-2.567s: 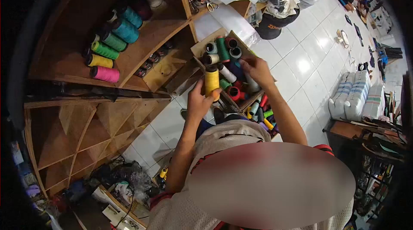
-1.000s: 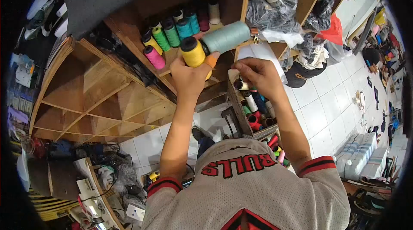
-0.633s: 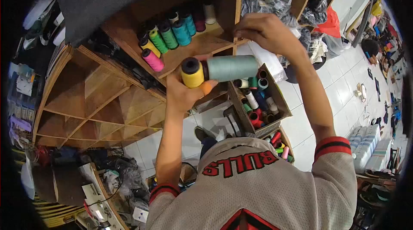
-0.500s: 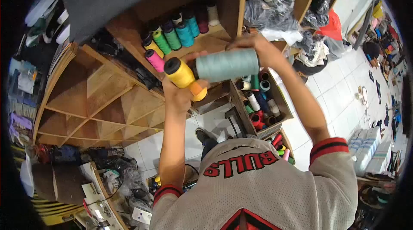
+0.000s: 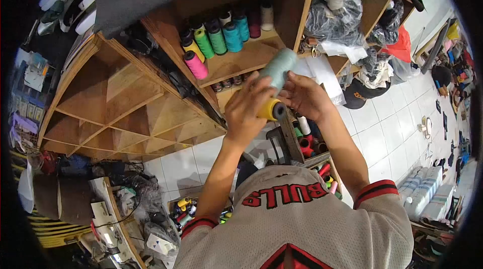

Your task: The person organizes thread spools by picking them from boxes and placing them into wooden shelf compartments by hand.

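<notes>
My left hand (image 5: pixel 245 113) is curled round a yellow thread spool (image 5: pixel 268 110), whose dark end points right. A large grey-green thread cone (image 5: pixel 283 68) tilts up and away between my hands. Fingers of the left hand lie against its lower left side. My right hand (image 5: pixel 307 97) holds that cone low on its right side, palm turned inward; some of its fingertips are hidden. Beyond the hands, on a wooden shelf (image 5: pixel 246 57), stand a pink spool (image 5: pixel 195 65), a green spool (image 5: pixel 217 37), a teal spool (image 5: pixel 232 37) and several others.
Below the hands stands a wooden box (image 5: pixel 317 159) with red, white and dark spools. Slanted wooden compartments (image 5: pixel 115 98) spread out at left. Black plastic bags (image 5: pixel 334 12) fill a shelf at upper right. White floor tiles (image 5: pixel 385 130) show on the right.
Both hands have come closer together. The grey-green cone has swung from lying sideways to pointing up and away, and the yellow spool has moved right and turned its dark end rightward.
</notes>
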`<state>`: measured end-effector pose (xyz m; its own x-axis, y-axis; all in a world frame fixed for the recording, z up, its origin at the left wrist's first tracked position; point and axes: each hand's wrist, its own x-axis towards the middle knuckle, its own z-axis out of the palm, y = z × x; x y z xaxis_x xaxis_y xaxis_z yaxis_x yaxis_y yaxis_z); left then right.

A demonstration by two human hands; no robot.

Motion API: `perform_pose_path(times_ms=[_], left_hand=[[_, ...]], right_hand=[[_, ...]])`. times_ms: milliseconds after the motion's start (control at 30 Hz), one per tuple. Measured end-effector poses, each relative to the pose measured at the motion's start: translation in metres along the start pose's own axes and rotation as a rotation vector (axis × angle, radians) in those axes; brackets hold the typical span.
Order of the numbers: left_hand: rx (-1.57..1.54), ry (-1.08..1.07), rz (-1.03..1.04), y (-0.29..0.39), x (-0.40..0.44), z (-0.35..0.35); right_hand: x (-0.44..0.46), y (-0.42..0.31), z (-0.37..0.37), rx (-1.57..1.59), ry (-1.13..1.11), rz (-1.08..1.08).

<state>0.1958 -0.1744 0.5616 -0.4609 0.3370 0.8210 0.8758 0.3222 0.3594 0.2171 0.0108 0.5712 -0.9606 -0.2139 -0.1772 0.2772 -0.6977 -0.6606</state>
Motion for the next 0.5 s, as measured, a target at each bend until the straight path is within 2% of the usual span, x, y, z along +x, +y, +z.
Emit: perform_pose_path(times_ms=[133,300,400,433,500], left_hand=[[0.284,-0.022,0.161,-0.008,-0.013,0.010],[0.379,-0.064,0.246,-0.022,-0.025,0.014],[0.201,-0.031,0.052,-0.028,-0.023,0.016],[0.081,0.032,-0.118,-0.031,-0.028,0.021],[-0.094,0.127,-0.380,-0.032,-0.031,0.020]], right_hand=[[0.006,0.000,0.007,-0.102,0.108,0.022],[0.022,0.006,0.001,-0.207,0.171,0.042],[0.037,0.004,0.000,-0.309,0.167,-0.076],[0.038,-0.003,0.003,-0.389,0.183,-0.098],[0.056,-0.010,-0.003,-0.584,0.247,-0.287]])
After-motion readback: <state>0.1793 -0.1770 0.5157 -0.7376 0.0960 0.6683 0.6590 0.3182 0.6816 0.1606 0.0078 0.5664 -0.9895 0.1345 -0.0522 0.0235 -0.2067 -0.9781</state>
